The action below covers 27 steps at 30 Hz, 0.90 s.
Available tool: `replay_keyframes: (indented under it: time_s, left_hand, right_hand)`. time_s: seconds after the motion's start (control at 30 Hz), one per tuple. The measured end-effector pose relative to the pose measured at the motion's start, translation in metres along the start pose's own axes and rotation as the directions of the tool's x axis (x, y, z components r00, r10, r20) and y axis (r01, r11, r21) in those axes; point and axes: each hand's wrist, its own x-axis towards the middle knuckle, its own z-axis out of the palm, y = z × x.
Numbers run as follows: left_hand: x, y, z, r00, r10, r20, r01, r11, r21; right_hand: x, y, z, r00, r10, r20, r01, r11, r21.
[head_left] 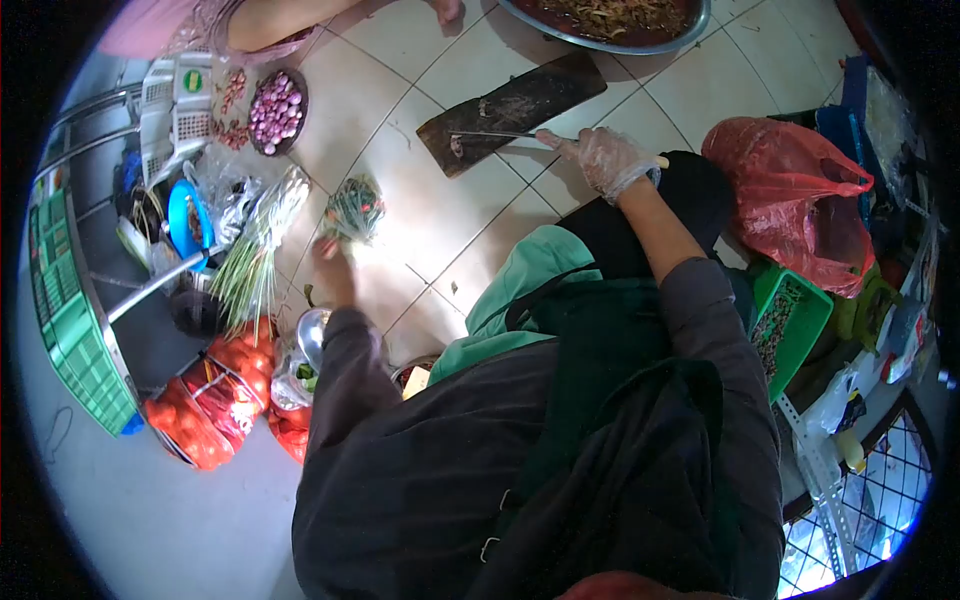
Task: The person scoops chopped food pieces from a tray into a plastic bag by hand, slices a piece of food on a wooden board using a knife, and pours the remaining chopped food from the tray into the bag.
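Observation:
A clear plastic glove covers my right hand (605,163), which is closed round the handle of a knife (495,134). The blade reaches left over a dark wooden board (525,105) on the tiled floor, where a small pale scrap lies near the tip. My left hand (333,262) is blurred and low at the left, beside a clear plastic bag (355,208) with green and red contents. Whether its fingers hold the bag cannot be made out.
A bowl of purple shallots (277,112), lemongrass stalks (260,250) and orange-red net sacks (225,400) are at the left. A metal basin (620,25) stands at the top, near another person's leg (285,20). Right: red bag (785,200), green tray (790,325).

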Motion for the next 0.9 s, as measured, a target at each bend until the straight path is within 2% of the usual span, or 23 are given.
replay_keyframes:
  time_s: [0.03,0.07,0.1,0.17,0.23,0.27,0.33,0.43,0.53,0.63,0.77,0.83,0.9]
  left_hand:
    - [0.012,0.027,0.057,0.994,0.066,0.085,-0.053,0.988,-0.146]
    - [0.017,0.042,0.095,0.969,0.087,0.23,-0.037,0.976,-0.213]
    - [0.014,0.142,0.104,0.925,-0.038,0.379,0.101,0.984,-0.148]
    - [0.008,0.184,0.144,0.919,0.035,0.392,-0.027,0.999,-0.026]
    - [0.0,0.194,0.168,0.934,-0.002,0.357,0.005,1.0,-0.008]
    - [-0.002,0.195,0.176,0.934,-0.01,0.358,-0.005,0.999,0.041]
    - [-0.004,0.192,0.184,0.932,0.009,0.362,-0.018,1.0,0.022]
    - [-0.001,0.195,0.194,0.925,-0.02,0.378,0.032,0.999,-0.024]
    - [0.003,0.205,0.195,0.916,-0.035,0.399,0.048,0.999,-0.022]
    - [0.007,0.212,0.196,0.917,-0.043,0.397,0.046,0.999,0.002]
    - [0.006,0.219,0.196,0.919,-0.113,0.378,0.139,0.989,-0.043]
    - [0.006,0.218,0.197,0.929,-0.079,0.361,0.103,0.993,-0.049]
    - [0.006,0.214,0.198,0.934,-0.048,0.355,0.066,0.997,-0.038]
  right_hand:
    - [0.0,-0.001,0.0,1.0,0.004,0.016,-0.004,1.0,0.006]
    - [0.002,0.0,0.0,1.0,-0.002,0.014,0.002,1.0,0.031]
    - [0.001,-0.001,0.001,1.0,-0.009,0.014,0.008,0.998,0.059]
    - [0.004,0.002,0.0,1.0,-0.018,0.016,0.017,0.998,0.064]
    - [0.006,0.0,0.0,0.999,-0.018,0.029,0.017,0.999,0.045]
    - [0.011,0.003,-0.001,0.996,-0.029,0.082,0.024,0.998,0.065]
    - [0.018,0.004,-0.002,0.979,-0.062,0.195,0.039,0.992,0.118]
    - [0.023,-0.003,0.004,0.987,-0.075,0.14,0.066,0.995,0.069]
    - [0.035,-0.009,0.018,0.981,-0.082,0.177,0.064,0.993,0.102]
    - [0.038,-0.014,0.031,0.99,-0.114,0.087,0.111,0.993,0.035]
    - [0.043,-0.016,0.018,0.95,-0.077,0.304,0.057,0.996,0.073]
    - [0.046,-0.016,0.016,0.921,-0.086,0.38,0.061,0.995,0.076]
    - [0.047,-0.017,0.019,0.926,-0.086,0.369,0.054,0.994,0.097]
